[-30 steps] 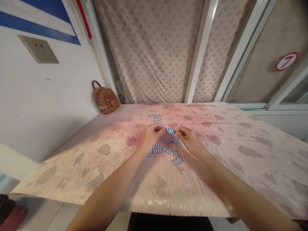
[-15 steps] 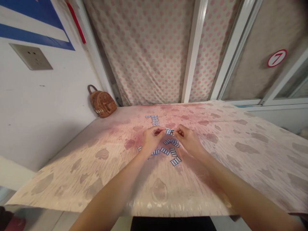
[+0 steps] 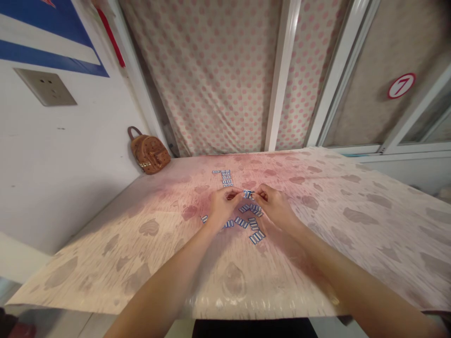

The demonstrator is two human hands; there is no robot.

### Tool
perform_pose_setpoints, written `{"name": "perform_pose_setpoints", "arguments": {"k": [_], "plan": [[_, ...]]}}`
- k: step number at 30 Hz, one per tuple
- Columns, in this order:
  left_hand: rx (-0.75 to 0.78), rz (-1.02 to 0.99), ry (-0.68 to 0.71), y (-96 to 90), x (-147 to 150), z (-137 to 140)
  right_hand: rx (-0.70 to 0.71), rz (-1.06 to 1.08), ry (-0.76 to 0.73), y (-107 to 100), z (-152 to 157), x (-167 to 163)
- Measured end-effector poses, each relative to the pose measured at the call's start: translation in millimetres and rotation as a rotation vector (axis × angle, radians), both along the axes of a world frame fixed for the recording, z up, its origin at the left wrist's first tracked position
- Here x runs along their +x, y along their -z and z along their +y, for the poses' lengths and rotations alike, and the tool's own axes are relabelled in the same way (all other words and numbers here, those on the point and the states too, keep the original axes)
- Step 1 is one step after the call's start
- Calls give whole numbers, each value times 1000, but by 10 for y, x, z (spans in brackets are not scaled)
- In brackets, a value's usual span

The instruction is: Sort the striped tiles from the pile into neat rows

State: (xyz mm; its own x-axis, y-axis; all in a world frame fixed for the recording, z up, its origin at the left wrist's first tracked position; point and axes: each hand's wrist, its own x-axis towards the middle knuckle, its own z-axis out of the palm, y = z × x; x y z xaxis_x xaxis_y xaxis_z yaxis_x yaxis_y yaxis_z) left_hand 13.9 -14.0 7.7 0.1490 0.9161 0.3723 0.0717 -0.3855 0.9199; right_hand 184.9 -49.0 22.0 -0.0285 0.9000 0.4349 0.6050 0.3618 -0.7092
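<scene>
Between my two hands is a small flat piece with blue and white stripes [image 3: 248,193], raised over the table. My left hand [image 3: 223,205] pinches its left end with closed fingertips. On the other end, the thumb and fingers of my right hand [image 3: 275,203] are closed. Just below the hands lie several loose striped pieces [image 3: 256,236], scattered at different angles. Part of that scatter is hidden behind my left hand and wrist. Beyond my left hand, more of the same pieces form a neat column [image 3: 226,177], with one sticking out to the left at the top.
A patterned cloth [image 3: 148,272] covers the table. At its far left corner a small brown backpack-shaped bag [image 3: 151,152] leans against the wall. Dotted curtains [image 3: 211,70] hang behind the far edge, and a wall socket [image 3: 45,87] is at the left.
Both hands stay close together around the striped piece, which is turned slightly between the fingertips. The view has shifted a little; the pieces on the table lie as before.
</scene>
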Motion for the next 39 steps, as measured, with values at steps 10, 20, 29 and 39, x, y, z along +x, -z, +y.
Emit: {"name": "perform_pose_setpoints", "arguments": {"k": [10, 20, 29, 39], "plan": [[-32, -48, -36, -5, 18, -11, 233, -281, -48, 5, 5, 3], [-128, -95, -32, -92, 43, -96, 268, -411, -34, 0, -52, -37], [-116, -130, -57, -96, 30, -87, 31, 20, -1, 34, 1, -69], [60, -50, -83, -79, 65, -135, -461, 863, -229, 24, 47, -64]]}}
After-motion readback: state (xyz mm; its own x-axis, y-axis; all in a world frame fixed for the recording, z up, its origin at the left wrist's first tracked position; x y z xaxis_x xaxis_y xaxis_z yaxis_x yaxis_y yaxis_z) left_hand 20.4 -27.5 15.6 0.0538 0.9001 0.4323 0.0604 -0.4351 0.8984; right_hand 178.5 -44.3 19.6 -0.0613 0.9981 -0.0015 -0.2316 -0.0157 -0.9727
